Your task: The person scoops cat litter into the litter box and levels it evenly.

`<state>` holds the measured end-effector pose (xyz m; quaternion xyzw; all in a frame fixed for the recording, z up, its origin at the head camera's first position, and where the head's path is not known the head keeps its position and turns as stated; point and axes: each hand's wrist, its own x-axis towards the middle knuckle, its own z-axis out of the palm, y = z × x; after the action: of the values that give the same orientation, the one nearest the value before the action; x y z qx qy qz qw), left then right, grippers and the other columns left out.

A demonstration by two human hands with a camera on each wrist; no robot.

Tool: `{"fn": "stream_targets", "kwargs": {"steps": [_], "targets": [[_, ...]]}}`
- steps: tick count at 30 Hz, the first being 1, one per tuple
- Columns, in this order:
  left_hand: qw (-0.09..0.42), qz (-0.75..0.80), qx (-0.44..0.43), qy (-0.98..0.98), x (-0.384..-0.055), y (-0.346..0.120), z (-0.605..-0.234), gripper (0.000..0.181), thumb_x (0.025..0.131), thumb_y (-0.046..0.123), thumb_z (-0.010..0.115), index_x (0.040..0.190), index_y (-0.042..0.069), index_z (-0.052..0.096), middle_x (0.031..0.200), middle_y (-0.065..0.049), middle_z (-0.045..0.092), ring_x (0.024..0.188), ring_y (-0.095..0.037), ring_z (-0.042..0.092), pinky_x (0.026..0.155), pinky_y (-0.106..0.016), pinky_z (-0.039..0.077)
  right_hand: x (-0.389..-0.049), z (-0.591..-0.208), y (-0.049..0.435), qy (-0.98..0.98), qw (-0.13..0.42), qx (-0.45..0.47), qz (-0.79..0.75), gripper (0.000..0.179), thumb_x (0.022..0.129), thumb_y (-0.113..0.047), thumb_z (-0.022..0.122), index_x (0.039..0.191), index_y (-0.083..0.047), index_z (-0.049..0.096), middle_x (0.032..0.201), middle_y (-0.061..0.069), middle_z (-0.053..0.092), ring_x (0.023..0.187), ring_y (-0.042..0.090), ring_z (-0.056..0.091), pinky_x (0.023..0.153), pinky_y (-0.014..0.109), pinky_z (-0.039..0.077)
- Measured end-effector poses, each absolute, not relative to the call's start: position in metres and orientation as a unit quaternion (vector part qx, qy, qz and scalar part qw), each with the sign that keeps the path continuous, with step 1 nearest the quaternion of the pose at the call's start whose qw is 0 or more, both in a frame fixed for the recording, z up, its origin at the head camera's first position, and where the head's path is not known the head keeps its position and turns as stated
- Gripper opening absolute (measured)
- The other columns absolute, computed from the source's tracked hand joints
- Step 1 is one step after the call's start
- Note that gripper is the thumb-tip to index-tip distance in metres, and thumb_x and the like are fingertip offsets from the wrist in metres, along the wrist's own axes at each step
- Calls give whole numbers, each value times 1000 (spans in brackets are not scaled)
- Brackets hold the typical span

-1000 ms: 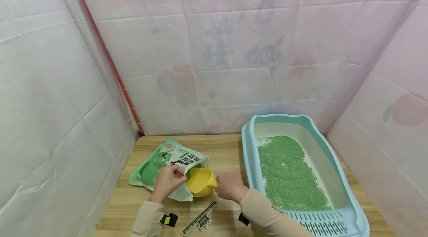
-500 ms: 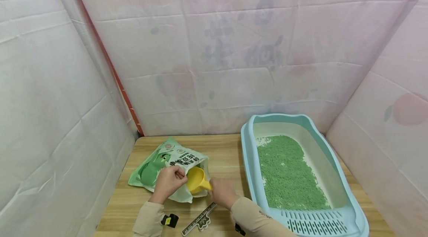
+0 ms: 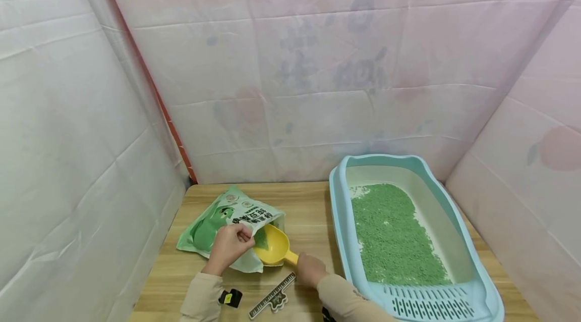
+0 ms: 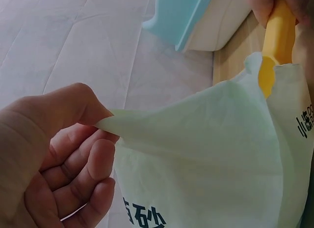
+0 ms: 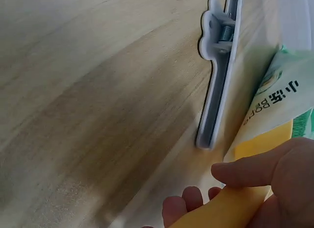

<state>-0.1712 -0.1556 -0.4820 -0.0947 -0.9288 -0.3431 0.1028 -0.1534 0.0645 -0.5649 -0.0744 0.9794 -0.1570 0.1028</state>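
Observation:
A green and white cat litter bag (image 3: 213, 226) lies on its side, its mouth facing right. My left hand (image 3: 229, 246) pinches the upper edge of that mouth between thumb and forefinger, lifting it as a flap in the left wrist view (image 4: 196, 154). With my right hand (image 3: 310, 269) I grip the handle of a yellow scoop (image 3: 278, 246). The scoop's front part sits inside the bag's mouth, with green litter (image 3: 261, 239) at its inner end. In the right wrist view, the thumb (image 5: 255, 169) lies along the yellow handle (image 5: 221, 208).
A light blue litter box (image 3: 339, 221) stands at the right, green granules spread over its floor and a slotted grate at its front. A long sealing clip (image 3: 272, 296) lies on the wooden table (image 3: 308, 201) in front of the bag. Fabric walls enclose the table.
My right hand first pushed the scoop left into the bag's mouth, then shifted slightly back and lower. Green litter now shows in the scoop. The left hand kept its pinch on the bag.

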Motion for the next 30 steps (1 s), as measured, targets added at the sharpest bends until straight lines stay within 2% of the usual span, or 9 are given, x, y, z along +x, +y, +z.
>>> {"fn": "stream_targets", "kwargs": {"steps": [2, 8, 22, 30], "targets": [[103, -344, -93, -929, -171, -156, -482, 14, 72, 5, 73, 67, 15, 66, 62, 6, 65, 56, 3, 53, 56, -15, 46, -154, -567, 66, 978, 103, -69, -167, 22, 78, -12, 69, 84, -5, 50, 69, 8, 55, 59, 20, 52, 51, 36, 47], [94, -349, -88, -928, -172, -156, -481, 13, 71, 5, 73, 67, 16, 66, 63, 6, 66, 57, 2, 54, 57, -15, 46, -158, -569, 66, 979, 85, -68, -170, 22, 74, -14, 71, 80, -5, 51, 69, 8, 55, 60, 23, 53, 52, 37, 47], [88, -354, -89, -927, -172, -158, -483, 13, 72, 4, 72, 68, 15, 66, 64, 5, 66, 57, 2, 55, 57, -15, 47, -162, -566, 66, 982, 20, -88, -163, 23, 73, -18, 77, 76, -5, 58, 64, 5, 56, 56, 17, 49, 48, 30, 43], [84, -362, -91, -924, -173, -159, -484, 13, 72, 3, 72, 68, 15, 67, 65, 4, 67, 57, 2, 55, 57, -14, 47, -163, -556, 71, 971, 32, -94, -217, 21, 76, -19, 74, 72, -6, 58, 60, 2, 51, 53, 14, 43, 48, 25, 37]]}}
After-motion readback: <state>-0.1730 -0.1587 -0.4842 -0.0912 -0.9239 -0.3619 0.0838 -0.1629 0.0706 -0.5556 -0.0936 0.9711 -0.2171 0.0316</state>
